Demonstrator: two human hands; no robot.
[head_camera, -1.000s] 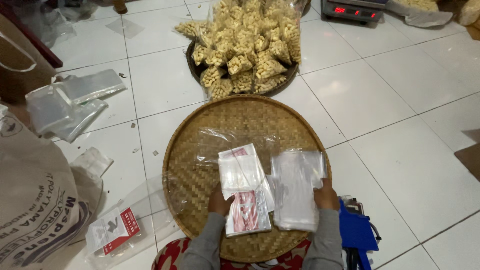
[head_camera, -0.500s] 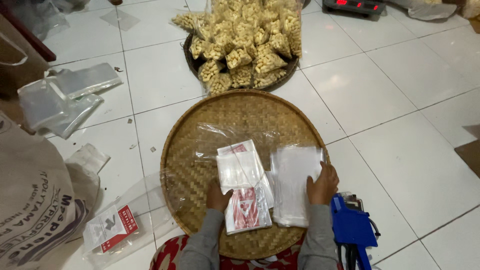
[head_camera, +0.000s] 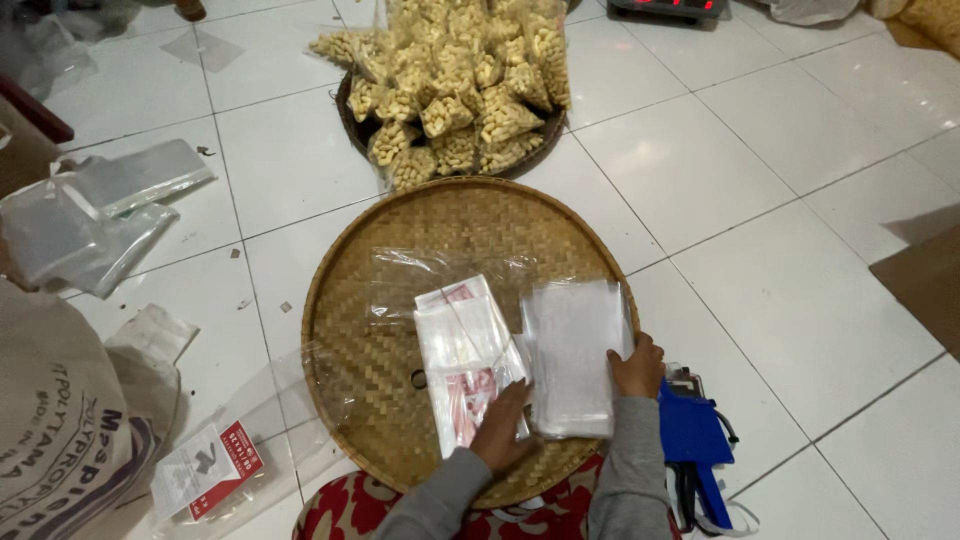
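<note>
Fingers of my left hand (head_camera: 505, 425) are flat and spread on the stack of labelled plastic bags (head_camera: 465, 355), pinning rather than gripping, while my right hand (head_camera: 637, 365) curls loosely round the edge of the clear bag pile (head_camera: 572, 350). Both piles sit side by side, touching, on the woven bamboo tray (head_camera: 375, 260). Best bet, I reckon: press lightly, square the edges, don't let the slippery plastic fan out.

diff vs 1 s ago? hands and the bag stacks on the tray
Left hand slid right and inward along the near end of the red-printed bag stack, closer to the clear bag stack. Right hand still grips that clear stack's right edge. Both stacks, the woven tray and the snack basket stayed put.
</note>
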